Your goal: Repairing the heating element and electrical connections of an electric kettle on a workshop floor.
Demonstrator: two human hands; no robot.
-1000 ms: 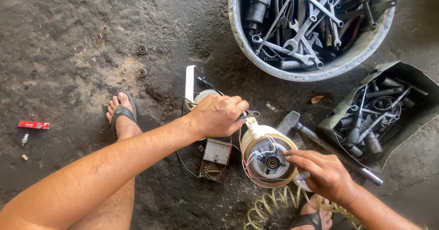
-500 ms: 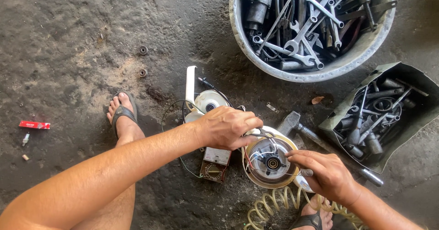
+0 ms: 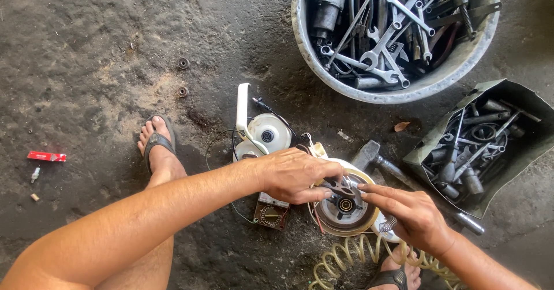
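Observation:
A round cream-cased fan motor point(image 3: 345, 206) lies face up on the dirty concrete floor, its metal centre showing. My left hand point(image 3: 294, 176) rests over its upper left rim and pinches a small dark bracket point(image 3: 340, 187) across the motor's face. My right hand point(image 3: 407, 212) touches the same dark piece and the motor's right edge with its fingertips. White plastic fan parts point(image 3: 262, 131) and a small brown dial switch point(image 3: 270, 214) with thin wires lie just left of the motor.
A round grey tub point(image 3: 369, 91) full of wrenches stands at the top right. An open metal box point(image 3: 427, 157) of bolts and sockets sits at right, a hammer point(image 3: 372, 154) beside it. A coiled yellow hose point(image 3: 340, 264) lies below. My sandalled foot point(image 3: 157, 146), two washers point(image 3: 183, 64), a red packet point(image 3: 46, 156).
The motor was tipped from tilted to lying flat, face up. My left hand slid from the white parts onto the motor's rim, and my right hand rose onto its face.

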